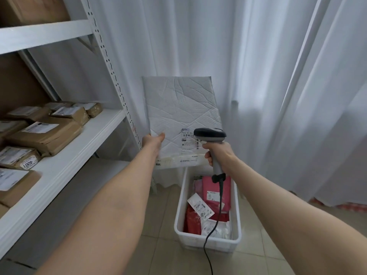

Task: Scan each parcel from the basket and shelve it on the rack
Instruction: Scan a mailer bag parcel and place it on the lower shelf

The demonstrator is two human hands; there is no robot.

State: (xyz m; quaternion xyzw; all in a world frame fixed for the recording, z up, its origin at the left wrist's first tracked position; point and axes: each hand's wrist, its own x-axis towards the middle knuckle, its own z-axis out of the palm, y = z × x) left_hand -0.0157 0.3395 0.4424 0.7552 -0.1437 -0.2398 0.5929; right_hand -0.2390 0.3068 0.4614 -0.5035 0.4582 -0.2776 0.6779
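Gripping the lower left edge of a white padded parcel (178, 108), the left hand (153, 140) held it upright at mid-frame, thumb on the front face, fingers hidden behind.

- Right hand (218, 153): fingers curled round the grey handle of a handheld scanner (210, 135). The scanner's dark head pointed at the printed label (188, 140) at 5 o'clock on the parcel's face. The head overlapped the label's edge in view, and contact could not be told.
- Cable (213, 231): black. It hung from the scanner's handle toward 6 o'clock, crossed the basket and left the frame at the bottom.
- Basket (179, 207): white plastic, standing on the tiled floor (268, 255) at 6 o'clock from the parcel, below both hands. It held pink mailers (215, 187) with red and white packets beside and under them.
- Rack (65, 155): white metal with slotted uprights, at 9 o'clock.
  - Its middle shelf carried brown-paper packages (45, 135) with white labels, one tagged 4001.
  - A cardboard box (29, 8) sat on the shelf above, at 11 o'clock.
- Curtain (278, 76): white and pleated. It ran behind the parcel from 12 round to 3 o'clock.
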